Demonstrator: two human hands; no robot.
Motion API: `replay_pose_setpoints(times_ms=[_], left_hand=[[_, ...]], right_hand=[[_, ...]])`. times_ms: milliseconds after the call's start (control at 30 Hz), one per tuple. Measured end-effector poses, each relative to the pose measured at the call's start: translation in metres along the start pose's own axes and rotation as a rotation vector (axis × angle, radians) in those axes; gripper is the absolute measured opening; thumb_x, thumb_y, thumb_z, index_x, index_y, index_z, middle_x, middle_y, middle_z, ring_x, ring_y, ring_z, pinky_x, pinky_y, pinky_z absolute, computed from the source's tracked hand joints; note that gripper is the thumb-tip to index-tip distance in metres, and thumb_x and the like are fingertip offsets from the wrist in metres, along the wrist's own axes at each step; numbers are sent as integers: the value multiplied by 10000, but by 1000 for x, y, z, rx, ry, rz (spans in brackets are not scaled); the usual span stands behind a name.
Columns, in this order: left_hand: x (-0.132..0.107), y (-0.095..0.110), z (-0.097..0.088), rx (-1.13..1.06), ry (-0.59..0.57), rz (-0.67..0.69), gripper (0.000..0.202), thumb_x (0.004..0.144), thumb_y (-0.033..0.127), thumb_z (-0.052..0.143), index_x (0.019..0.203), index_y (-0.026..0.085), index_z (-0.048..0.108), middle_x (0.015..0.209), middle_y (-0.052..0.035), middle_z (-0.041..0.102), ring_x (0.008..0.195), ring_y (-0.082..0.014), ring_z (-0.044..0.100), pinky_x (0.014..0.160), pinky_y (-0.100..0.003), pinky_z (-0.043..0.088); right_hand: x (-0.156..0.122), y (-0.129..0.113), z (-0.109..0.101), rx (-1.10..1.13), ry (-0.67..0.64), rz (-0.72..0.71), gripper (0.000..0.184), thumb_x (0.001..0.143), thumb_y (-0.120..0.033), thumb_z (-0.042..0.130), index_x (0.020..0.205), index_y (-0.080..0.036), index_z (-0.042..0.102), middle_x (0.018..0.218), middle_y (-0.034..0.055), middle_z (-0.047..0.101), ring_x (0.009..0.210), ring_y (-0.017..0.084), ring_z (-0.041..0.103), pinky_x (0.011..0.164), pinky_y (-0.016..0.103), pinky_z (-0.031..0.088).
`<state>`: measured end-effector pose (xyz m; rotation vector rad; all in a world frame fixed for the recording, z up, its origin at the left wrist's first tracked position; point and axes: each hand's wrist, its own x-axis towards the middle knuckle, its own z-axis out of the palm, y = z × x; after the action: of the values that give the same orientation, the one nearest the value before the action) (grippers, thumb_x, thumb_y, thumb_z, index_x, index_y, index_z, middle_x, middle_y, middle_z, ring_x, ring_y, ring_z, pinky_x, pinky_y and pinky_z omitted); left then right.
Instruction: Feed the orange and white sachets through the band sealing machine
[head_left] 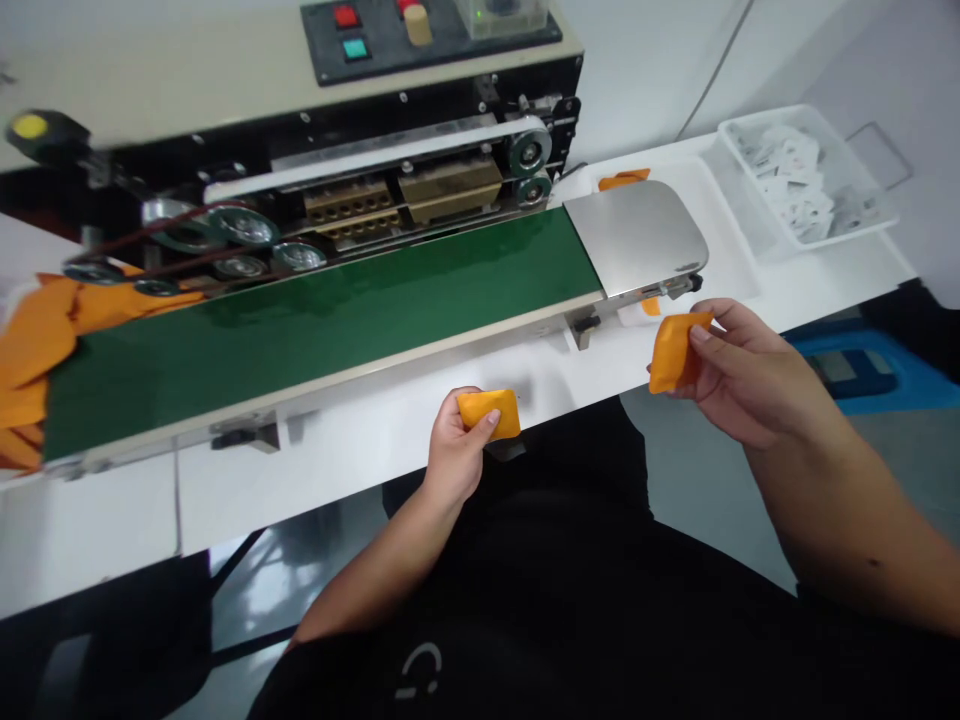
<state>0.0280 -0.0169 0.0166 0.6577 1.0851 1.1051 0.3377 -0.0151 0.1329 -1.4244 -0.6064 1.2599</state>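
My left hand (457, 450) pinches a small orange pouch (491, 412) just off the near edge of the white table (360, 440). My right hand (739, 370) grips a second orange pouch (673, 352), held upright below the metal feed plate (637, 235). Both hands hover in front of a band sealer whose green conveyor belt (322, 320) runs left from that plate. The belt itself carries nothing.
A heap of orange pouches (34, 350) lies at the belt's left end. More orange pouches (624, 180) peek from a white tray behind the feed plate. A clear bin of small white packets (806, 185) stands at the right. The control panel (427, 35) sits on top; a blue crate (862, 365) is below right.
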Motion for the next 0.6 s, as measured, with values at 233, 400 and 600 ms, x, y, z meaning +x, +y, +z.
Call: replay_pose_setpoints(times_ms=[233, 400, 600], left_hand=[[-12, 1, 7, 25, -10, 28, 533, 723, 410, 1018, 1045, 234, 631, 892, 29, 632, 785, -134, 597, 707, -250, 530], [-15, 0, 6, 15, 1, 38, 538, 722, 404, 1019, 1060, 242, 634, 904, 28, 636, 799, -137, 608, 723, -257, 545], [-16, -2, 1, 14, 21, 36, 533, 730, 387, 1014, 1069, 234, 633, 918, 30, 633, 814, -132, 612, 742, -252, 544]], right_hand=[[-8, 3, -1, 41, -12, 29, 370, 759, -314, 957, 1004, -305, 679, 990, 14, 754, 762, 189, 707, 494, 266, 570], [-9, 3, -1, 19, -81, 25, 533, 650, -154, 993, 1097, -279, 731, 971, 3, 760, 803, 166, 720, 635, 278, 606], [-7, 6, 1, 208, -25, -1, 377, 710, -317, 978, 1005, -302, 743, 1082, -6, 765, 909, 180, 723, 678, 295, 609]])
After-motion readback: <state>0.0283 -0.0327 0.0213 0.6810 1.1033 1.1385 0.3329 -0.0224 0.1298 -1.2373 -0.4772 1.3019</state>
